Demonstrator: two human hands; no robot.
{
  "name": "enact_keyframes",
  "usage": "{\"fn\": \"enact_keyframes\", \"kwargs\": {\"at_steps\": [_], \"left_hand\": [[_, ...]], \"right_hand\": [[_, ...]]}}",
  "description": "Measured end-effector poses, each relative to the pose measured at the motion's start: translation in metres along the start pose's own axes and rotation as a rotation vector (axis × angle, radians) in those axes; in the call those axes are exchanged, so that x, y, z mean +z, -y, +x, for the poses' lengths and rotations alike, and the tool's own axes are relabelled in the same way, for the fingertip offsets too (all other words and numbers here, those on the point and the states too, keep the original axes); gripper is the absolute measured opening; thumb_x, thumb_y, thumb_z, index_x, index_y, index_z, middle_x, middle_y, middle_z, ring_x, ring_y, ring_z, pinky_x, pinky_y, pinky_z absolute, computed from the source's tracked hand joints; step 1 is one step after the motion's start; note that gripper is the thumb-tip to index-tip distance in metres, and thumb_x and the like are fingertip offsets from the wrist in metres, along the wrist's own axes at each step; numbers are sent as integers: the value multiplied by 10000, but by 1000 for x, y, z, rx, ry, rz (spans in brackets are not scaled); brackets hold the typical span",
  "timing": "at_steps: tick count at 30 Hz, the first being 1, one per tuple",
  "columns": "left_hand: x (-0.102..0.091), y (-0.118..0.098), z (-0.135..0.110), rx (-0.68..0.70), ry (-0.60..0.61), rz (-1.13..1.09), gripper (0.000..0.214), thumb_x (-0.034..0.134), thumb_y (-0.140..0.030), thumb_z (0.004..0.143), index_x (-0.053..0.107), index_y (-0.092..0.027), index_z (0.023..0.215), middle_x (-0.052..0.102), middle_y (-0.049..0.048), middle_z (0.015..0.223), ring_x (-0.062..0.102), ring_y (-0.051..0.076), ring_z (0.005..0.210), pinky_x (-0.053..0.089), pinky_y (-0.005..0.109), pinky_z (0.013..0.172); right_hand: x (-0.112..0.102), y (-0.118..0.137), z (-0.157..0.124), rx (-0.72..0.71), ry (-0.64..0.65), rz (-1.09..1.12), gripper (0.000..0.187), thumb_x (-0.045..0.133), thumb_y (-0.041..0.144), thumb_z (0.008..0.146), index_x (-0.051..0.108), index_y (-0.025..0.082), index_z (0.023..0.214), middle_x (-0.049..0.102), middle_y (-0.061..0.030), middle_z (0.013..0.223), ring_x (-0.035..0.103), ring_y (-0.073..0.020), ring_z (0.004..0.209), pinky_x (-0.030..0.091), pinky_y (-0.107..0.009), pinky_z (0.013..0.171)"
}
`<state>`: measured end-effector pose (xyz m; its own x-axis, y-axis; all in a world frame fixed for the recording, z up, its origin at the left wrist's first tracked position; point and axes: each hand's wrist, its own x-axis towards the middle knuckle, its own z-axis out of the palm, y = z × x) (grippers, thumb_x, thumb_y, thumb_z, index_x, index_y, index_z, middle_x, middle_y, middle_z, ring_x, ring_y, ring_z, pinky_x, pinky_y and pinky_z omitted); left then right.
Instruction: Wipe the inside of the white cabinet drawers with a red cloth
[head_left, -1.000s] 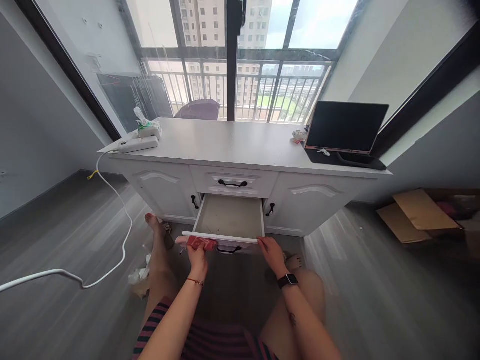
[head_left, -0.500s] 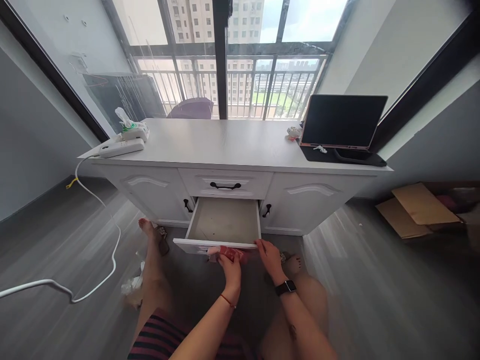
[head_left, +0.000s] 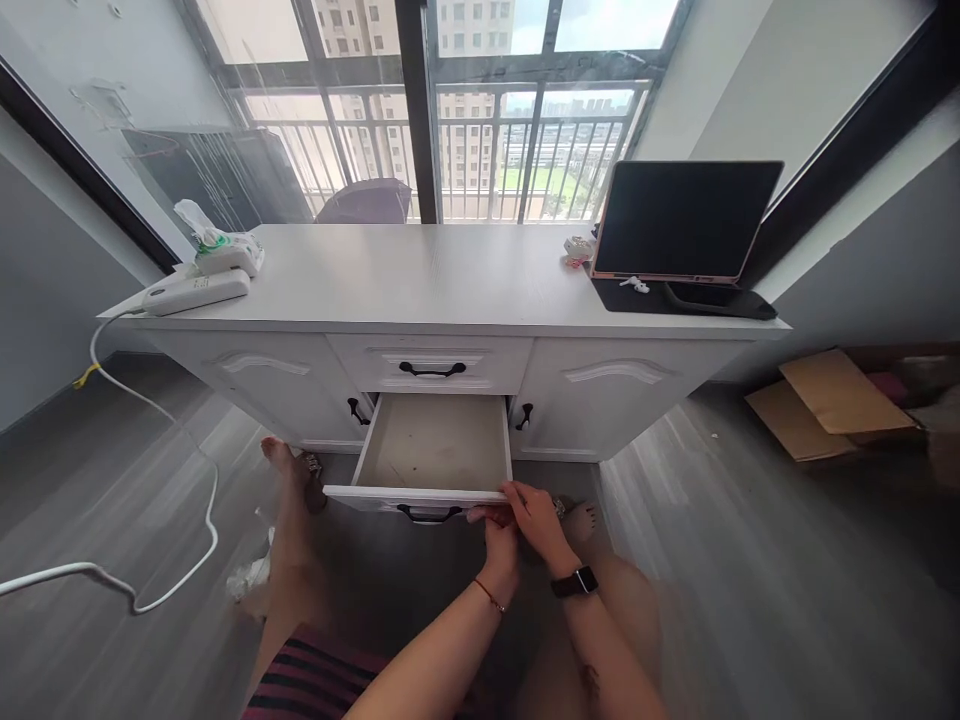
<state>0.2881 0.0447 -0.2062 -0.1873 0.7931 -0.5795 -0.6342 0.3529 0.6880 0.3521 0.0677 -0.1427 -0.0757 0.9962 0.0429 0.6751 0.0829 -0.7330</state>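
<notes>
A white drawer (head_left: pixel 435 445) is pulled out of the cabinet, with a few small specks on its bare bottom. My right hand (head_left: pixel 531 510) grips the right end of its front panel, fingers over the top edge. Just below that, my left hand (head_left: pixel 499 545) is closed on a soft red-pink thing (head_left: pixel 491 514), pressed near the same corner. My hands hide most of it, so I cannot tell whether it is a cloth or a packet. The drawer's black handle (head_left: pixel 429 515) shows left of my hands.
On the white cabinet top (head_left: pixel 405 275) stand a power strip (head_left: pixel 196 292) and tissue pack (head_left: pixel 229 252) at left, a dark-screened tablet (head_left: pixel 686 220) at right. A white cable (head_left: pixel 206 545) crosses the floor. An open cardboard box (head_left: pixel 847 405) lies at right.
My left hand has moved right along the drawer front with the red-pink thing, uncovering the black handle. My right hand stays at the drawer's corner. The view has shifted slightly.
</notes>
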Motion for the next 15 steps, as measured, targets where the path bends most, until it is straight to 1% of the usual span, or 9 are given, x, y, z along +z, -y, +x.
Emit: {"fn": "enact_keyframes", "kwargs": {"at_steps": [3, 5, 7, 11, 13, 15], "left_hand": [[-7, 4, 7, -105, 54, -48, 237, 682, -24, 576, 614, -173, 747, 679, 56, 796, 656, 209, 776, 517, 346, 776], [-14, 6, 11, -154, 51, -77, 250, 659, 10, 550, 601, -175, 709, 661, 31, 756, 648, 194, 756, 511, 343, 788], [-22, 7, 16, -179, 23, -102, 254, 640, 29, 545, 579, -177, 679, 638, 10, 721, 640, 176, 748, 505, 339, 807], [-47, 4, 27, -186, -32, -138, 293, 621, 56, 547, 588, -186, 708, 641, 12, 739, 643, 180, 785, 500, 350, 837], [-64, -3, 33, -163, -60, -150, 317, 633, 62, 549, 596, -194, 732, 652, 23, 770, 648, 196, 823, 497, 366, 858], [-83, -15, 40, -118, -90, -161, 320, 651, 53, 561, 590, -199, 749, 659, 33, 793, 652, 212, 843, 500, 395, 872]], "right_hand": [[-1, 1, 0, 5, 10, 0, 572, 269, 523, 980, 734, 199, 899, 734, -99, 880, 675, -220, 818, 461, -285, 738], [-1, 1, 0, 13, 16, 5, 570, 269, 517, 981, 733, 197, 895, 735, -102, 885, 674, -221, 821, 459, -286, 736], [0, 1, 0, 18, 21, 14, 569, 269, 513, 983, 730, 192, 893, 734, -103, 888, 673, -223, 821, 455, -289, 735], [2, 0, -1, 9, 19, 28, 558, 284, 520, 980, 719, 182, 897, 734, -100, 908, 670, -230, 822, 441, -297, 731], [3, -1, -1, -5, 11, 34, 549, 295, 530, 976, 714, 180, 912, 733, -97, 914, 668, -233, 831, 436, -299, 735], [4, -2, -1, -20, 5, 37, 551, 298, 538, 973, 710, 181, 900, 731, -93, 898, 664, -230, 823, 434, -297, 729]]}}
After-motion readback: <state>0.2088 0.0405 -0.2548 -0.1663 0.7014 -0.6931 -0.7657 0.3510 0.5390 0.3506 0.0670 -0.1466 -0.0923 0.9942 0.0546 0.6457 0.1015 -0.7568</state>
